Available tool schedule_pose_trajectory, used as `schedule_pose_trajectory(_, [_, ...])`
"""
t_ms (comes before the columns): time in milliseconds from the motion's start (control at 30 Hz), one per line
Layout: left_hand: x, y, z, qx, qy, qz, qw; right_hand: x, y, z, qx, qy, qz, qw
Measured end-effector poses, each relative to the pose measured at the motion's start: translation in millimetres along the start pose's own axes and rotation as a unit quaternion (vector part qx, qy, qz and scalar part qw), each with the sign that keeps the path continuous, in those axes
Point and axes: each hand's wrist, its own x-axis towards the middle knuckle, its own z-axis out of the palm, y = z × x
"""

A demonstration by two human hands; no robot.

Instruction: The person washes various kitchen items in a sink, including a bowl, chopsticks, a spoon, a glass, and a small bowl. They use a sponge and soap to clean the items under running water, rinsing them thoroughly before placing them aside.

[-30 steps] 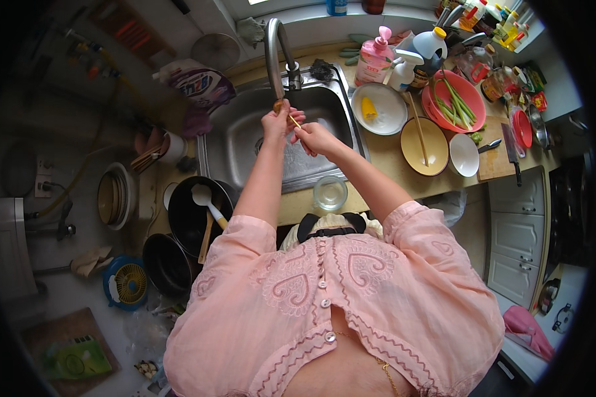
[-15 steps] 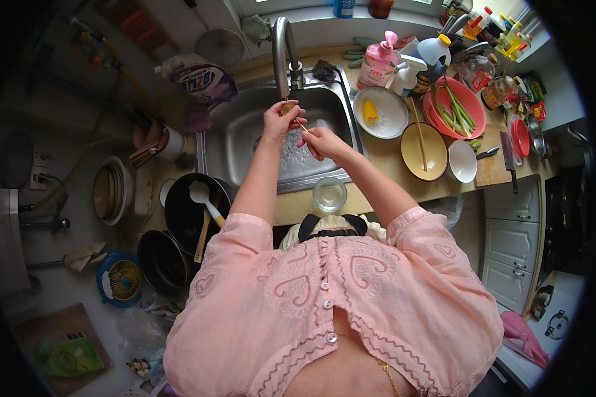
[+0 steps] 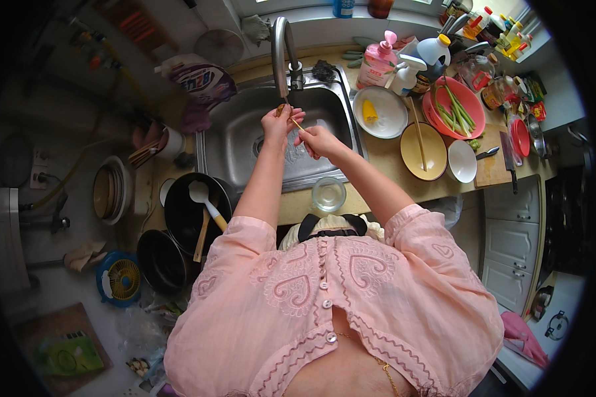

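Observation:
Both my hands are over the steel sink [image 3: 238, 139], just under the mouth of the curved faucet [image 3: 279, 59]. A thin yellowish-brown stick-like utensil [image 3: 295, 123] runs between them. My left hand [image 3: 279, 122] pinches its far end, which the fingers mostly hide; a brownish bit shows at the fingertips. The near end is in the closed fingers of my right hand [image 3: 316, 141]. Water from the faucet meets my left fingers, and some splashes on the sink bottom. Too little of the utensil shows to name its kind.
A glass bowl [image 3: 329, 194] stands at the sink's front edge. To the right are a plate with a yellow piece [image 3: 370, 111], a yellow bowl [image 3: 423, 153], a pink basin [image 3: 480, 99] of green stalks and a knife [image 3: 508, 159]. Dark pots [image 3: 185, 198] stand left.
My left hand has turned slightly and shifted a little left and down, its fingers now spread more to the right. My right hand has barely moved. Both still hold the utensil.

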Motion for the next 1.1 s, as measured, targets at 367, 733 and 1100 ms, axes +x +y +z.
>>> schedule_pose_trajectory(367, [-12,10,-18,0.009,0.000,-0.094,0.996,37,-1,-5,-0.113,0.086,0.021,0.990])
schedule_pose_trajectory(733, [-43,27,4,0.120,-0.045,-0.104,0.986,119,15,11,0.018,0.110,-0.156,0.982])
schedule_pose_trajectory(1100, [-47,26,-5,0.115,-0.017,-0.136,0.984,111,1,13,0.174,0.064,-0.139,0.973])
